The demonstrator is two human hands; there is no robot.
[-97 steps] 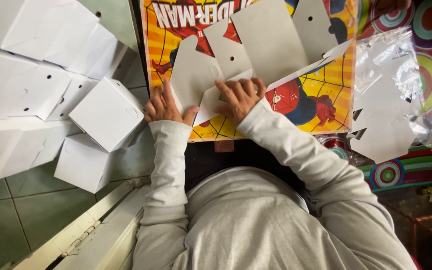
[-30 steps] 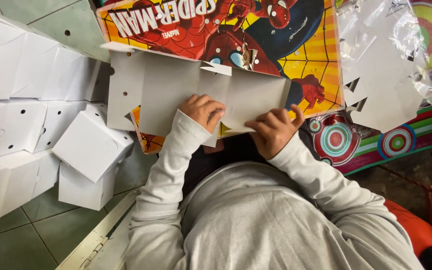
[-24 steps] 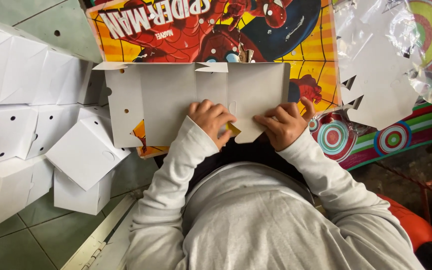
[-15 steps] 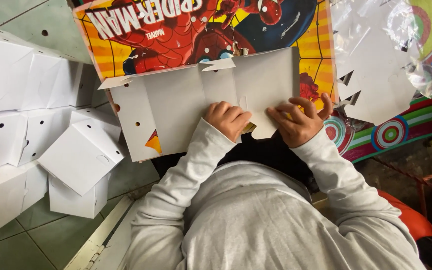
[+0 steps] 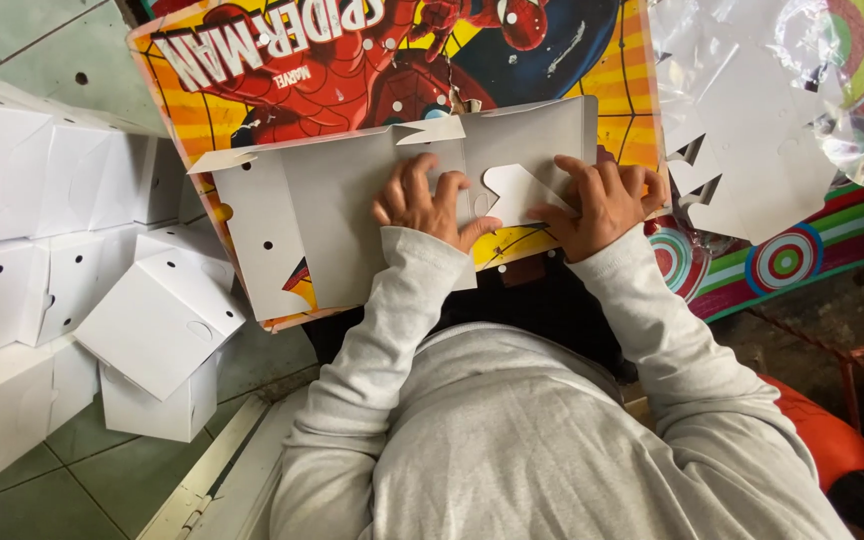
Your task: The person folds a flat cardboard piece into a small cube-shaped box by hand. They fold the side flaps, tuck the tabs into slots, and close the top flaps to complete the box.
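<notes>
Both hands (image 5: 512, 200) flat on cardboard sheet (image 5: 342, 225)

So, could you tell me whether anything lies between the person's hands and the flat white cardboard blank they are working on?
Nothing visible does. The left hand and the right hand both press directly on the white cardboard blank, which lies flat on the colourful printed board. The folded white boxes sit off to the left, clear of both hands.

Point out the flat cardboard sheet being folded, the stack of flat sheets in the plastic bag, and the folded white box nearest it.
cardboard sheet (image 5: 322, 230), head view, bare left panel.
plastic bag (image 5: 752, 130), head view, middle of bag.
folded white box (image 5: 162, 315), head view, top face.
</notes>
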